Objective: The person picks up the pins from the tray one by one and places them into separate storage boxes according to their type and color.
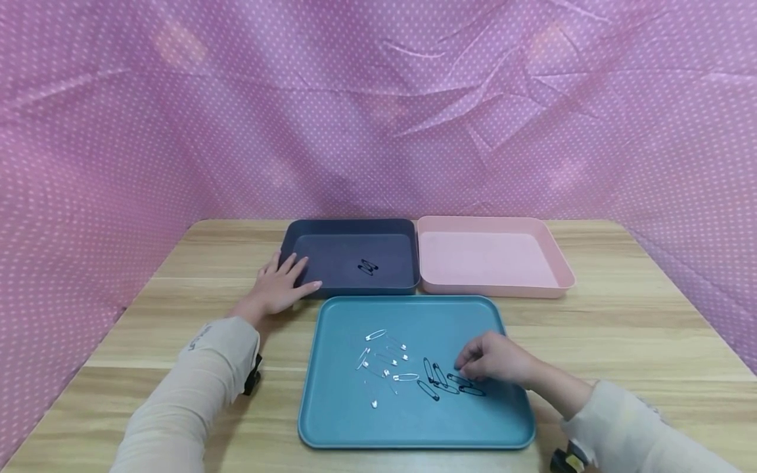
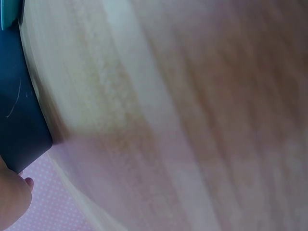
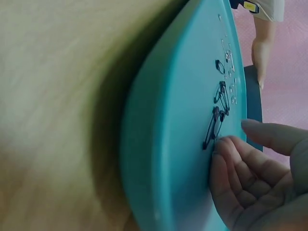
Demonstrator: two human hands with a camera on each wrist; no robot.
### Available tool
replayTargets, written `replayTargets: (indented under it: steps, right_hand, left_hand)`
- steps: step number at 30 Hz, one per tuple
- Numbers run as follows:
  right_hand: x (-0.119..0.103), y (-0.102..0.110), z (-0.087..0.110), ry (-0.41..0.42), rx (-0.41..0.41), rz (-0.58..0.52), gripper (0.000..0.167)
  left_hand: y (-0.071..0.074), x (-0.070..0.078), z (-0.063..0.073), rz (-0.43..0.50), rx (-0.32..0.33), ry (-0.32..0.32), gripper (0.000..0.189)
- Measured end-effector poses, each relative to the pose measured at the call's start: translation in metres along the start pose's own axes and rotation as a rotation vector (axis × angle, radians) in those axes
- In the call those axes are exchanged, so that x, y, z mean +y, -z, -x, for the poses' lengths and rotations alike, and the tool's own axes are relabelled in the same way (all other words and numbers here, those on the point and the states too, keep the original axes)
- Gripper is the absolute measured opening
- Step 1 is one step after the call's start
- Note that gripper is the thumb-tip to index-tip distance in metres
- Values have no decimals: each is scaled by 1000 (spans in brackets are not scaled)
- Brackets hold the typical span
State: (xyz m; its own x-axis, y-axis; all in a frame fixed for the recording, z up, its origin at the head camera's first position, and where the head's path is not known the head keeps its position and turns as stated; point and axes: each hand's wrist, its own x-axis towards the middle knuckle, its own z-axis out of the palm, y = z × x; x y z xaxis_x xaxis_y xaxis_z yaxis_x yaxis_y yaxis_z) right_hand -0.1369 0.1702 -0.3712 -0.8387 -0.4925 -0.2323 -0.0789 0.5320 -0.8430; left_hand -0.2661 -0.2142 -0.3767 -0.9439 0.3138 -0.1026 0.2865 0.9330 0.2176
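Several black safety pins (image 1: 436, 374) lie in a loose cluster on the teal tray (image 1: 414, 427). My right hand (image 1: 493, 358) is low over the tray at the right side of this cluster, its fingertips at the nearest black pins. In the right wrist view the thumb (image 3: 274, 137) stands apart from the bent fingers, with nothing pinched between them. My left hand (image 1: 278, 287) rests with spread fingers at the left front corner of the dark blue tray (image 1: 331, 279). A few black safety pins (image 1: 367, 267) lie inside that tray.
Several silver safety pins (image 1: 405, 378) are scattered over the left half of the teal tray. A pink tray (image 1: 497, 289) stands at the back right, beside the dark blue one. Behind the wooden table (image 1: 621, 315) hangs a pink dotted cloth (image 1: 378, 131).
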Motion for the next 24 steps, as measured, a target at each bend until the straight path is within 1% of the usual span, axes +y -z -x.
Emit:
replayTargets:
  steps: [9, 15, 19, 24]
  right_hand:
    - [-7, -11, -2, -11, 94, 187, 5]
    - [-9, -18, -2, -37, 145, 240, 8]
    - [-9, -19, -3, -46, 151, 275, 9]
    - [-9, -17, -3, -30, 120, 295, 12]
  left_hand:
    - [-1, 0, -1, 1, 2, 0, 83]
    - [-2, -1, 0, -2, 3, 2, 84]
    - [-2, -1, -1, -7, 14, -3, 85]
    - [-1, 0, 0, -6, 18, -6, 84]
